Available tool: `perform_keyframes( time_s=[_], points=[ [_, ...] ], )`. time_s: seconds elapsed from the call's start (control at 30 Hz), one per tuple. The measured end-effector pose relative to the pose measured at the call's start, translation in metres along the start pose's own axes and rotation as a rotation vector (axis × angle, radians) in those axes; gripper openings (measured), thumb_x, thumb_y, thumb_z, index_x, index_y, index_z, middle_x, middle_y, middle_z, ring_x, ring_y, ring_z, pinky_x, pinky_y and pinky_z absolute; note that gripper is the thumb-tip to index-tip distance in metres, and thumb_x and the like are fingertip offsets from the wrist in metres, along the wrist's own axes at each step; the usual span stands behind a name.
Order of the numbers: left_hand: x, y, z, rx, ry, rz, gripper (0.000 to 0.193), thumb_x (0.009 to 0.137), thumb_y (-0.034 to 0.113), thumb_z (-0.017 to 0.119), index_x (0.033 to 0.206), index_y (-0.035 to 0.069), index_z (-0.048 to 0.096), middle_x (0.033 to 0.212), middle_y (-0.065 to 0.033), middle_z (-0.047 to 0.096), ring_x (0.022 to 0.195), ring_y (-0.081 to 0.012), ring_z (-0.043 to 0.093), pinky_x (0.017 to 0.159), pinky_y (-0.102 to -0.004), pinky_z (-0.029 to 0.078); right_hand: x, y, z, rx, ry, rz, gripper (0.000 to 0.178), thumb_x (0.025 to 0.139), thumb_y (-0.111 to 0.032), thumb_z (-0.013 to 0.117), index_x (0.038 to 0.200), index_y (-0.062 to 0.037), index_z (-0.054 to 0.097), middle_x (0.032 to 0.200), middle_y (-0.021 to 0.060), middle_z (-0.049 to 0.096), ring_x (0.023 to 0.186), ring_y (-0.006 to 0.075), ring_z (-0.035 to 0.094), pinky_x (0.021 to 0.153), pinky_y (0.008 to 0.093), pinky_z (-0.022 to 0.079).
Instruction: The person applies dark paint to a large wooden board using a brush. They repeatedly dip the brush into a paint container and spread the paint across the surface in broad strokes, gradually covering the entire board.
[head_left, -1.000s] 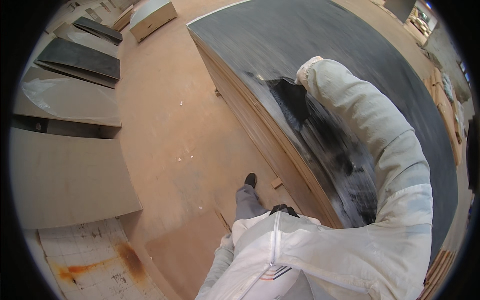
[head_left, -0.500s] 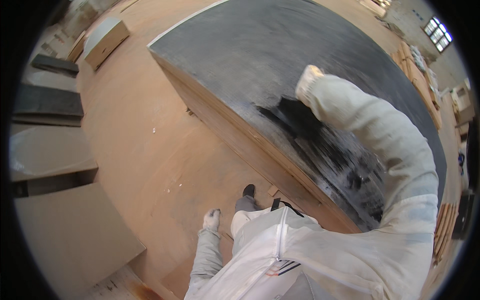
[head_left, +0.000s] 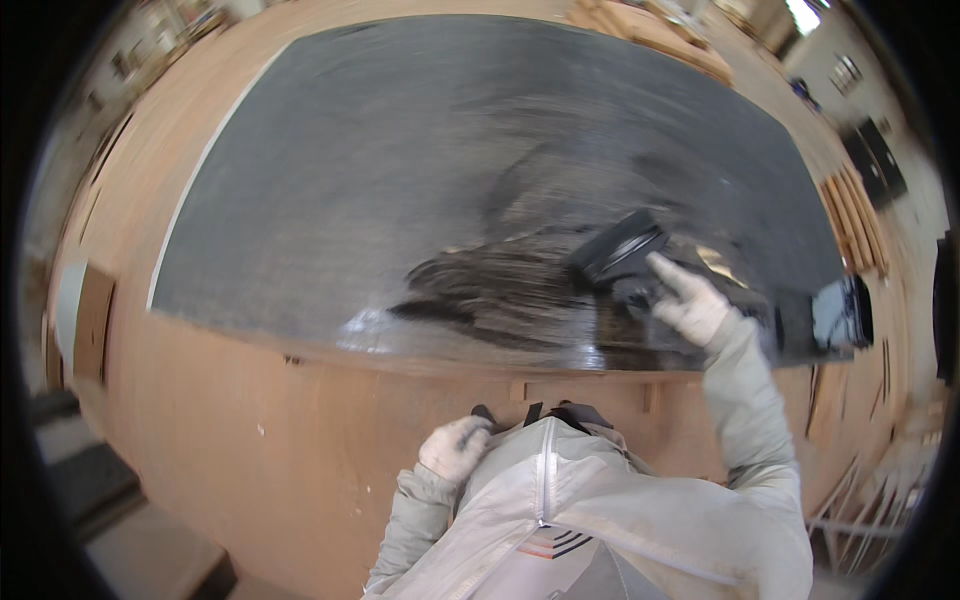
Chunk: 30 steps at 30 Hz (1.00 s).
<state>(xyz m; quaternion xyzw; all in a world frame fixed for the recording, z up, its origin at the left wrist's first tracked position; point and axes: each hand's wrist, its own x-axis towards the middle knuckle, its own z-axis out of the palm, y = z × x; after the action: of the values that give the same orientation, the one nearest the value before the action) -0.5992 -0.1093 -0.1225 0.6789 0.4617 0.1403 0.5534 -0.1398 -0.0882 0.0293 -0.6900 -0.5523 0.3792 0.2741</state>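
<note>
My right hand (head_left: 692,303), in a pale glove, is closed around the handle of a black, wide-headed spreader (head_left: 620,248). One finger points along the tool toward its head. The spreader's head rests on a large dark panel (head_left: 330,180) with a pale left edge. Under and left of the tool, a wet, glossy black smear (head_left: 490,290) streaks across the panel. My left hand (head_left: 455,447), also gloved, hangs beside my body near the panel's front side. Its fingers are curled in, with nothing seen in them.
A black container (head_left: 842,312) stands at the panel's right front corner. Stacked boards (head_left: 660,38) lie beyond the far edge, and wooden strips (head_left: 853,222) lie to the right. A block with a wooden side (head_left: 92,322) sits on the floor (head_left: 250,440) at left.
The view has swung to the right, so the panel now lies across in front of me. My right arm has drawn nearer, and the spreader has come into sight.
</note>
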Motion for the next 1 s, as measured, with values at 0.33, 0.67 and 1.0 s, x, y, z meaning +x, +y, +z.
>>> perform_keyframes(
  time_s=[0.33, 0.67, 1.0],
  points=[
    [0.105, 0.185, 0.05, 0.712, 0.045, 0.541, 0.077, 0.095, 0.038, 0.075, 0.156, -0.001, 0.047, 0.137, -0.022, 0.065, 0.104, -0.038, 0.076, 0.085, -0.0486, 0.063, -0.028, -0.008, 0.148, 0.883, 0.262, 0.183, 0.068, 0.111, -0.031, 0.068, 0.167, -0.0022, 0.043, 0.172, 0.0147, 0.047, 0.152, 0.0244, 0.05, 0.119, 0.0338, 0.048],
    [0.139, 0.255, 0.116, 1.189, 0.111, 0.263, 0.058, 0.094, 0.03, 0.075, 0.151, 0.024, 0.062, 0.107, -0.0158, 0.072, 0.092, -0.0383, 0.076, 0.076, -0.0524, 0.061, -0.074, 0.054, 0.081, 0.874, -0.08, -0.1, 0.065, 0.114, -0.027, 0.065, 0.168, 0.0001, 0.041, 0.169, 0.0176, 0.049, 0.154, 0.0233, 0.047, 0.127, 0.0334, 0.038],
    [0.109, 0.222, 0.13, 1.153, 0.437, -0.201, 0.033, 0.096, 0.019, 0.067, 0.129, 0.021, 0.065, 0.103, -0.0154, 0.078, 0.095, -0.0412, 0.076, 0.081, -0.0529, 0.06, -0.285, 0.281, -0.099, 1.09, -0.2, 0.064, 0.053, 0.112, -0.015, 0.064, 0.161, 0.0017, 0.051, 0.137, 0.0184, 0.073, 0.115, 0.0207, 0.072, 0.104, 0.0345, 0.057]
  ],
)
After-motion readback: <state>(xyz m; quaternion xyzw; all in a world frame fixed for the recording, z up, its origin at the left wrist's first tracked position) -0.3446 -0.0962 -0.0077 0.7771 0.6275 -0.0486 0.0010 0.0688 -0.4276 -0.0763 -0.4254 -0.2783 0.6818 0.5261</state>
